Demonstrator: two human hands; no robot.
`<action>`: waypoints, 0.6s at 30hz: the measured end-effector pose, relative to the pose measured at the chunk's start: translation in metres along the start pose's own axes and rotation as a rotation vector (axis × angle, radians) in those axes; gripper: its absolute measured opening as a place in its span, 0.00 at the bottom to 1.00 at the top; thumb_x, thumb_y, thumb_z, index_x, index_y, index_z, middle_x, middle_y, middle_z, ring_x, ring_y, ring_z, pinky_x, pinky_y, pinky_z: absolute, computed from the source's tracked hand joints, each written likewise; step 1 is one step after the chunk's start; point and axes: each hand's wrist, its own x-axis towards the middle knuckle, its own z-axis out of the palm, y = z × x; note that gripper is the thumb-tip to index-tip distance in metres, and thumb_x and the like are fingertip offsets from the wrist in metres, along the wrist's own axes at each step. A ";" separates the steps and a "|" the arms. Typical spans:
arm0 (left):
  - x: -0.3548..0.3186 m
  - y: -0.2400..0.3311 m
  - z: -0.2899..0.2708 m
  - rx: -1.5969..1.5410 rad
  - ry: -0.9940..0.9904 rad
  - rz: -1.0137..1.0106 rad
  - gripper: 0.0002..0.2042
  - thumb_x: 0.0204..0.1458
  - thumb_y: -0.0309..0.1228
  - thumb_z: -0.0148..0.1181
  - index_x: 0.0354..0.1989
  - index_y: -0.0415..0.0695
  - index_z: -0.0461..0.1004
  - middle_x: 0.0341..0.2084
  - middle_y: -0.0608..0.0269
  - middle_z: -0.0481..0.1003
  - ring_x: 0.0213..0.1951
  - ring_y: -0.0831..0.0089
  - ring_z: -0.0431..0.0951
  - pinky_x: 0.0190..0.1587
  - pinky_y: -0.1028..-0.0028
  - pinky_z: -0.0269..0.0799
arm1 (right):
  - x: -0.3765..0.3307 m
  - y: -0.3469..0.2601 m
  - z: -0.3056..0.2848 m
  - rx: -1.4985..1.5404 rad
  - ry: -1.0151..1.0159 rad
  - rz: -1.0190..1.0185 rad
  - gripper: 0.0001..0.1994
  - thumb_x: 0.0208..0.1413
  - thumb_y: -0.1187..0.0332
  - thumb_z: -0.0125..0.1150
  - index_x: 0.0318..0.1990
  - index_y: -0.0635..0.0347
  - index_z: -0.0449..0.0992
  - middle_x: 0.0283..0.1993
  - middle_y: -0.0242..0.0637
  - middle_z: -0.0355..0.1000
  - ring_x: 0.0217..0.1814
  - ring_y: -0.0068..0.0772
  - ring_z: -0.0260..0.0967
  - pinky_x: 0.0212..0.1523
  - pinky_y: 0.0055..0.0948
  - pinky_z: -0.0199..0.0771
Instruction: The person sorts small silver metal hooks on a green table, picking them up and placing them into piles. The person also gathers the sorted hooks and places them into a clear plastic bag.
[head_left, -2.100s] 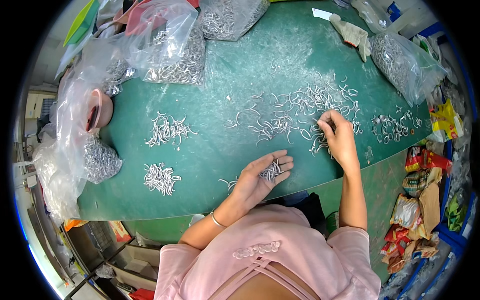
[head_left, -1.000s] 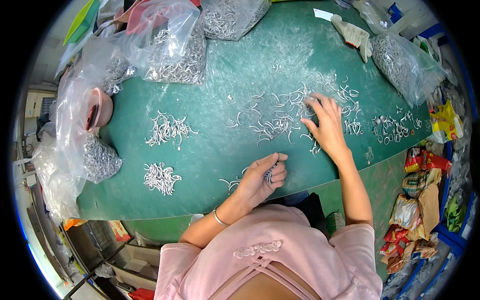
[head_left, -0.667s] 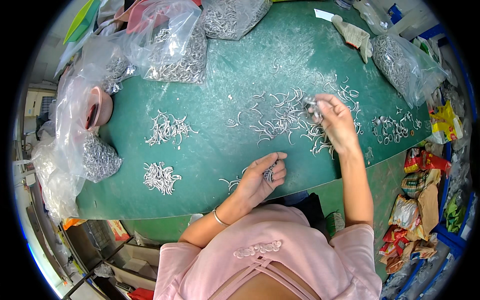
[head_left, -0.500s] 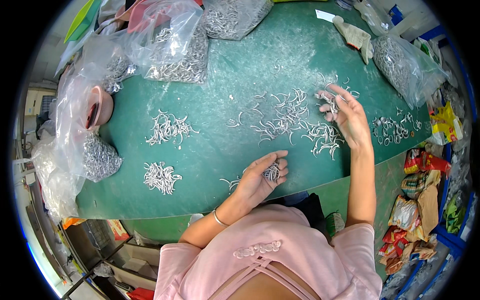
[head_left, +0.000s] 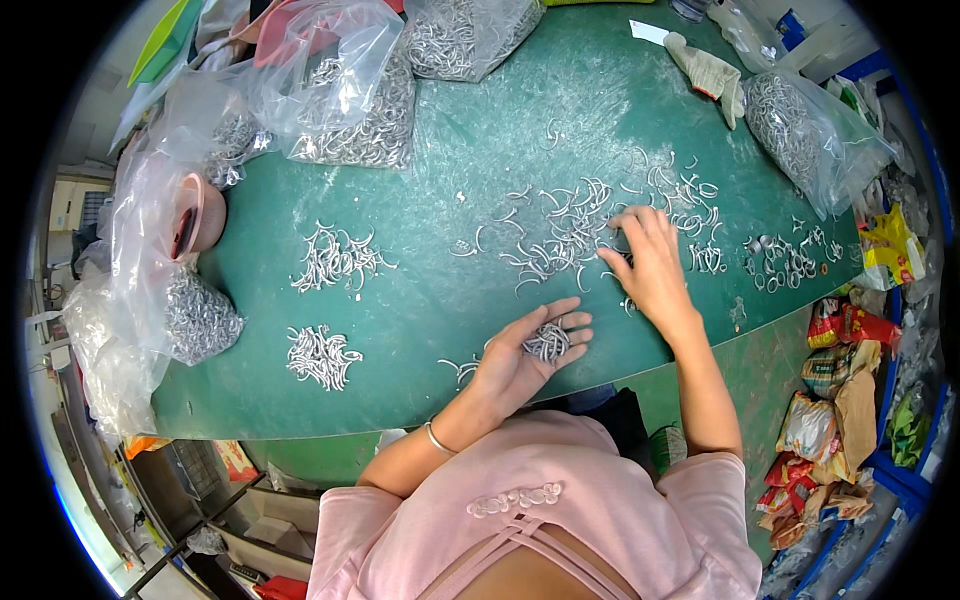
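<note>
My left hand (head_left: 508,368) is turned palm up near the table's front edge, its fingers curled around a bunch of curved silver metal pieces (head_left: 547,343). Over the middle-right of the table, my right hand (head_left: 655,265) reaches palm down. Its thumb and fingers are apart, fingertips at the edge of a loose scatter of curved metal pieces (head_left: 568,235); some pieces lie hidden beneath it. More of them (head_left: 683,195) spread just beyond that hand. Two small heaps, a farther one (head_left: 338,258) and a nearer one (head_left: 323,358), lie to the left.
Clear bags of metal pieces stand at the back (head_left: 355,115), left (head_left: 200,315) and far right (head_left: 785,130) of the green table (head_left: 420,300). A pink bowl (head_left: 207,212) sits at left. A work glove (head_left: 708,78) lies at the back right; ring-shaped pieces (head_left: 785,262) lie at right.
My right hand has come left and nearer, turning palm down over the scatter; the pieces it held now lie on the table. The left hand's fingers have loosened slightly around its bunch.
</note>
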 end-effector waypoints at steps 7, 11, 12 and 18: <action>-0.002 0.001 0.000 0.017 0.010 0.024 0.20 0.62 0.34 0.44 0.57 0.33 0.61 0.45 0.50 0.72 0.46 0.63 0.75 0.52 0.66 0.71 | -0.003 -0.019 -0.004 0.235 -0.130 0.013 0.17 0.43 0.72 0.66 0.43 0.60 0.72 0.53 0.40 0.64 0.56 0.50 0.58 0.54 0.42 0.60; -0.001 -0.001 0.000 -0.007 -0.009 0.008 0.19 0.61 0.33 0.44 0.57 0.34 0.62 0.44 0.51 0.73 0.45 0.63 0.75 0.52 0.66 0.71 | -0.005 -0.027 0.021 0.117 -0.089 -0.159 0.20 0.42 0.71 0.67 0.46 0.58 0.73 0.58 0.38 0.62 0.61 0.51 0.55 0.57 0.44 0.58; -0.002 -0.001 -0.001 -0.001 -0.004 0.017 0.19 0.61 0.32 0.44 0.57 0.34 0.62 0.44 0.51 0.73 0.45 0.63 0.75 0.52 0.66 0.71 | -0.007 -0.026 0.026 0.111 -0.113 -0.190 0.19 0.42 0.71 0.67 0.45 0.58 0.73 0.57 0.38 0.63 0.60 0.50 0.56 0.57 0.43 0.59; -0.002 -0.001 -0.008 0.010 0.003 0.038 0.18 0.61 0.32 0.44 0.56 0.33 0.63 0.44 0.51 0.73 0.45 0.63 0.75 0.52 0.65 0.71 | -0.009 -0.010 0.029 0.439 0.056 0.027 0.10 0.47 0.77 0.63 0.39 0.61 0.73 0.41 0.35 0.73 0.39 0.34 0.69 0.34 0.27 0.67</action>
